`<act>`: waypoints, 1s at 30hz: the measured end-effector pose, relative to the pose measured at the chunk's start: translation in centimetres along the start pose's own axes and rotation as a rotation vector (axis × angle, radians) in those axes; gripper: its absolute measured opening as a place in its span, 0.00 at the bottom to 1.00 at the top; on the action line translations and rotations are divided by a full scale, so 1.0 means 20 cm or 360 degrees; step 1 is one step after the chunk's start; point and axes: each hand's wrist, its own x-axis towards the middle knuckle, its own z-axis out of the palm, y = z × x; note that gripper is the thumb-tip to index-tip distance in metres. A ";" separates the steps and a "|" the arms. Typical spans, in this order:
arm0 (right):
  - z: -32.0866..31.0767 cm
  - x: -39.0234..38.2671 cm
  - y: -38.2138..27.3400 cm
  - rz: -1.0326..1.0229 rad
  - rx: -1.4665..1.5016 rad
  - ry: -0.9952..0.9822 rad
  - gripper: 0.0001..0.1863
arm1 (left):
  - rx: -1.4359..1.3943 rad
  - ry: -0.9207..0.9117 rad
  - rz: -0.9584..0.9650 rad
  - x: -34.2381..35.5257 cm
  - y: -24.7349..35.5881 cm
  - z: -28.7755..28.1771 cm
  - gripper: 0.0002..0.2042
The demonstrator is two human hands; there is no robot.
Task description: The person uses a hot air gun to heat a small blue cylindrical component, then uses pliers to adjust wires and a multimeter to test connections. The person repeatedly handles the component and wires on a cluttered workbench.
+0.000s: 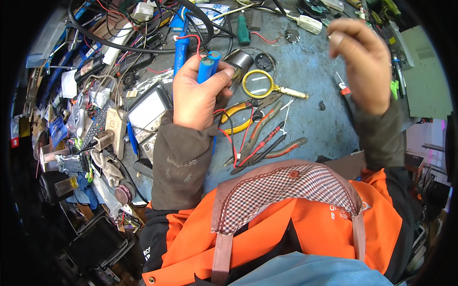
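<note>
My left hand (198, 95) grips two blue cylindrical cells (209, 66) upright, with a red wire at their tops. Behind them is a dark metal cylinder (241, 59). My right hand (358, 62) is raised at the right, fingers curled toward the thumb; anything held at the tips is too small to make out. Below it lies a red-and-black tool (345, 89) with a thin metal tip, partly hidden by my arm. Between my hands are a magnifier (291, 93), yellow-handled pliers (234, 128), red-handled tools (286, 149) and red-and-black probe leads.
The blue worktop (315, 124) carries dense clutter on the left, including a white-screened device (143, 107) and a cream power strip (114, 133). Along the back lie black cables, a green screwdriver (242, 31) and a white-handled tool (310, 24). A pale green panel (424, 71) stands at the right.
</note>
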 end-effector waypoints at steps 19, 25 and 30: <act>0.44 -0.31 0.21 0.0309 0.0879 -0.0439 0.16 | 0.0824 -0.0287 0.0842 -0.17 0.07 0.16 0.23; 0.37 -0.28 0.22 0.0033 0.0973 -0.0241 0.16 | -0.0229 -0.0393 0.0422 -0.16 0.12 0.32 0.28; 0.28 -0.23 0.25 0.0025 0.1079 -0.0005 0.16 | -0.0471 -0.0205 0.0702 -0.07 0.00 0.59 0.29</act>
